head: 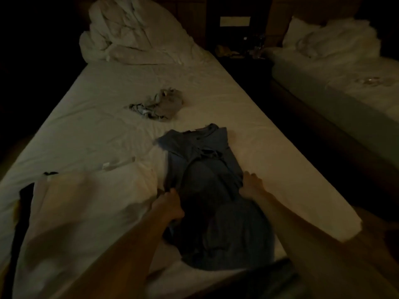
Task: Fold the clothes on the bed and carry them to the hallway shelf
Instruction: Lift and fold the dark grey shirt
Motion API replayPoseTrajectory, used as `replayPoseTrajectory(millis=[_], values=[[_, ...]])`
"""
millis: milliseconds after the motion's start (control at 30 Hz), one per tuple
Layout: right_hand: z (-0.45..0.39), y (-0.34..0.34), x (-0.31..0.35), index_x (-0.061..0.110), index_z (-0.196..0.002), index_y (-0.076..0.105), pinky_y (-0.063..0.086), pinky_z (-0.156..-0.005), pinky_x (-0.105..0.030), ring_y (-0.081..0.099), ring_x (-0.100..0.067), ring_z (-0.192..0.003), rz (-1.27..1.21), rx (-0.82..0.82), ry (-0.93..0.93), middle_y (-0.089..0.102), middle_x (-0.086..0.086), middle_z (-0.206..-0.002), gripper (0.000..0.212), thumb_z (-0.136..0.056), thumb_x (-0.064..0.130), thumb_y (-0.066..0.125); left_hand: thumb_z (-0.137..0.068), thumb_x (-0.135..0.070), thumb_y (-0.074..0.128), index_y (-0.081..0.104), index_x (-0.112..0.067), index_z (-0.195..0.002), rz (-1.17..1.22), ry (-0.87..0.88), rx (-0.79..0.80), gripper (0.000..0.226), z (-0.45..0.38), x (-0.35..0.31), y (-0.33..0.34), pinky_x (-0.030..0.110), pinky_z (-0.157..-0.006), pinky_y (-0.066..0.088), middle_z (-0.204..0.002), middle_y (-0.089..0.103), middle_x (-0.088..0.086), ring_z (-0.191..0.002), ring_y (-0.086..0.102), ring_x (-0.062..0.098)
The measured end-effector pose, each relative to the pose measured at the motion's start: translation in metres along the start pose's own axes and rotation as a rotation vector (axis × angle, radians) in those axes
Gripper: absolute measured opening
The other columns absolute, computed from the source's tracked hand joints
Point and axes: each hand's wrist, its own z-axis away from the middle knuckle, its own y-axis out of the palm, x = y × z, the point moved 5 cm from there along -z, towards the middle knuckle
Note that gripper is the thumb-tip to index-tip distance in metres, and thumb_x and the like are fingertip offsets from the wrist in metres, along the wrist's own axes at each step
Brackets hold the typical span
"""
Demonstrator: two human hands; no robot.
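- The bed (103,104) fills most of the dim view, its pale sheet wrinkled.
- A blue shirt (200,169) lies lengthwise on the sheet, running from the near edge at 6 o'clock up toward the middle of the bed, collar end farthest from the person.
- The left hand (168,205) grips the shirt's left edge, fingers curled round a bunch of cloth.
- The right hand (251,186) pinches the shirt's right edge, fingers bent down onto the fabric; how much cloth it holds is hard to tell in the dark.
- Both forearms reach in from the bottom of the frame, one on each side of the shirt.
- A crumpled grey garment (158,106) sits apart from the shirt at about 11 o'clock from it, in the middle of the bed.
- A white cloth (90,195) lies just beside the shirt's left edge, at 9 o'clock, touching or nearly touching the left hand; it is blurred.
- A dark strip (23,203) lies at the cloth's left border; what it is cannot be told.
- A bunched duvet (129,33) is heaped at the head of the bed, at 12 o'clock.
- A second bed (345,67) stands at 2 o'clock, across a dark gap, with rumpled white bedding (336,39) on it.
- Between the two beds, a nightstand (241,52) holds small items too dim to name.
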Motion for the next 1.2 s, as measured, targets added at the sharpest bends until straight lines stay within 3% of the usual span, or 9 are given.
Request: replayPoseTrajectory(millis=[100,233,400,633,800,867,933,1067,1200], values=[[0.043,0.019,-0.034,0.007,-0.136,0.034,0.04,-0.099,-0.049,0.035,-0.039,-0.129,0.024,-0.082,0.114,0.034,-0.017,-0.14,0.052,-0.094,0.032,0.055,-0.073,-0.051,0.075,-0.003,0.001,-0.15,0.103,0.013,0.026,0.122,0.024,-0.006,0.027,0.04,-0.112,0.032,-0.152,0.027,0.022,-0.138,0.033,0.037],[0.077,0.033,-0.058,0.003,-0.14,0.035,0.046,-0.093,-0.039,0.051,-0.037,-0.121,-0.136,-0.084,0.136,0.046,-0.02,-0.136,0.067,-0.092,0.043,0.06,-0.086,-0.031,0.064,0.009,0.001,-0.149,0.091,0.032,-0.206,0.089,0.065,-0.014,0.047,0.041,-0.1,0.044,-0.141,0.043,0.019,-0.125,0.05,0.036],[0.104,0.038,-0.079,0.007,-0.114,0.053,0.049,-0.074,-0.034,0.057,-0.03,-0.092,-0.252,-0.076,0.026,0.06,-0.015,-0.112,0.043,-0.084,0.031,0.071,-0.088,-0.018,0.059,0.032,-0.006,-0.137,-0.039,0.036,-0.531,0.057,0.112,-0.013,0.051,0.037,-0.083,0.05,-0.139,0.035,0.015,-0.111,0.057,0.031],[0.139,0.002,-0.082,0.029,-0.101,0.057,0.046,-0.053,-0.029,0.06,-0.02,-0.069,-0.254,-0.288,-0.081,0.064,-0.005,-0.088,0.025,-0.08,0.025,0.068,-0.081,-0.027,0.061,0.057,-0.003,-0.109,0.209,0.029,-0.454,0.037,0.121,0.001,0.042,0.036,-0.08,0.05,-0.11,0.061,0.021,-0.099,0.061,0.036],[0.153,-0.004,-0.061,0.017,-0.113,0.06,0.043,-0.064,-0.028,0.059,-0.019,-0.075,-0.22,-0.314,-0.296,0.068,-0.01,-0.095,0.033,-0.081,0.011,0.063,-0.086,-0.024,0.057,0.061,-0.017,-0.108,-0.094,0.146,-0.492,0.024,0.143,-0.019,0.051,0.038,-0.079,0.051,-0.111,0.064,0.011,-0.099,0.065,0.033],[0.156,0.008,-0.049,0.013,-0.123,0.057,0.046,-0.079,-0.033,0.058,-0.026,-0.1,-0.046,-0.315,-0.362,0.062,-0.013,-0.118,0.04,-0.084,0.004,0.059,-0.09,-0.02,0.054,0.057,-0.018,-0.116,-0.407,0.228,-0.493,0.026,0.149,-0.036,0.067,0.038,-0.087,0.046,-0.121,0.058,0.008,-0.111,0.059,0.03],[0.159,0.03,-0.039,0.012,-0.129,0.051,0.045,-0.094,-0.04,0.048,-0.032,-0.12,0.159,-0.254,-0.398,0.047,-0.011,-0.133,0.045,-0.086,0.003,0.057,-0.09,-0.04,0.053,0.055,-0.018,-0.123,-0.59,0.334,-0.41,0.04,0.151,-0.047,0.085,0.042,-0.099,0.036,-0.13,0.054,0.006,-0.123,0.047,0.028],[0.167,0.078,-0.029,0.015,-0.14,0.044,0.042,-0.101,-0.039,0.043,-0.03,-0.124,0.268,-0.048,-0.655,0.043,-0.011,-0.134,0.059,-0.087,0.031,0.065,-0.075,-0.082,0.037,0.059,-0.024,-0.122,-0.562,0.47,-0.317,0.078,0.14,-0.04,0.101,0.041,-0.102,0.029,-0.127,0.056,0.002,-0.122,0.045,0.024],[0.171,0.092,-0.038,0.024,-0.154,0.021,0.028,-0.115,-0.037,0.033,-0.024,-0.138,0.299,0.014,-0.802,0.035,-0.004,-0.152,0.086,-0.084,0.051,0.064,-0.081,-0.059,0.06,0.028,-0.015,-0.148,-0.563,0.574,-0.204,0.086,0.137,-0.024,0.097,0.035,-0.106,0.032,-0.147,0.036,0.007,-0.133,0.035,0.024]])
